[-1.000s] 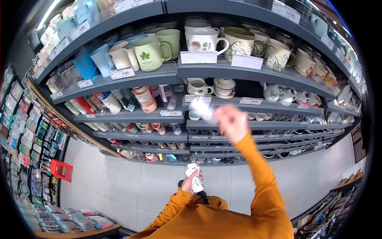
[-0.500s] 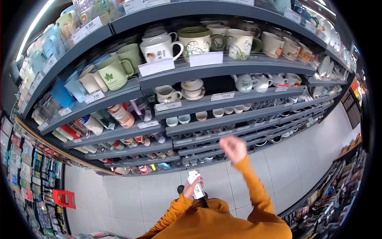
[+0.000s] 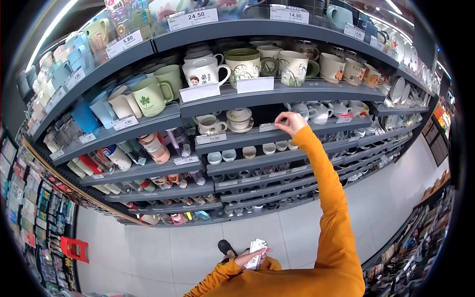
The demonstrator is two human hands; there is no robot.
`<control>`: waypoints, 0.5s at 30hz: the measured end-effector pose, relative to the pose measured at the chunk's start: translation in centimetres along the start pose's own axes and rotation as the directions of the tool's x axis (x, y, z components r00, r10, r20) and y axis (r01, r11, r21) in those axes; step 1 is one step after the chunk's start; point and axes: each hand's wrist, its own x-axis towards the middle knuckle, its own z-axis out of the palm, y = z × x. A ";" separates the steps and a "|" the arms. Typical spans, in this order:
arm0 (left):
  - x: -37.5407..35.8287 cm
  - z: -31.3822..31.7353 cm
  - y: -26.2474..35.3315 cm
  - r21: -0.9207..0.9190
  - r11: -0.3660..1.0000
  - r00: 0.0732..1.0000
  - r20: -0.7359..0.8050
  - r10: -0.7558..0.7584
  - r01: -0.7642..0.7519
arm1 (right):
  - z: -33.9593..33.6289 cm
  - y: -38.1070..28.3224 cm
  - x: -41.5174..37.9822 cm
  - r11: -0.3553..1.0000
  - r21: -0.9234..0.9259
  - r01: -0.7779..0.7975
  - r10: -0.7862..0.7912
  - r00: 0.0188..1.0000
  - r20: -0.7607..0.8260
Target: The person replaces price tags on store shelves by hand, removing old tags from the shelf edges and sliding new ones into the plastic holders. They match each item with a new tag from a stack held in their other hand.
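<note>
My left hand (image 3: pixel 246 259) is closed on a small stack of white price tags (image 3: pixel 256 252), low in front of my body; part of a printed number shows on one. Ahead, my right hand (image 3: pixel 293 123) reaches to the edge of the middle shelf. Its thumb and forefinger are pinched at the right end of a shelf price tag (image 3: pixel 267 127). A lidded cup on a saucer (image 3: pixel 239 120) and a cream pitcher (image 3: pixel 210 124) stand left of that hand. White teapots (image 3: pixel 321 113) sit to its right, one partly behind it.
Mugs (image 3: pixel 202 72) line the shelf above, with two blank white cards (image 3: pixel 255 84) on its edge. Small bowls (image 3: pixel 228 155) stand on the shelf below. A red step stool (image 3: pixel 74 249) is on the floor at left. Stocked shelves (image 3: pixel 415 242) run along the lower right.
My right arm has stretched forward and up, bringing the hand to the shelf-edge tag. My left hand, still holding the tags, appears lower and slightly right. The view has shifted a little.
</note>
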 end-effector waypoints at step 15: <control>-1.4 -2.1 2.2 -0.128 0.898 0.821 -0.475 0.317 -0.421 | 20.0 -9.2 -33.1 0.158 0.733 -0.661 0.613 0.648 0.452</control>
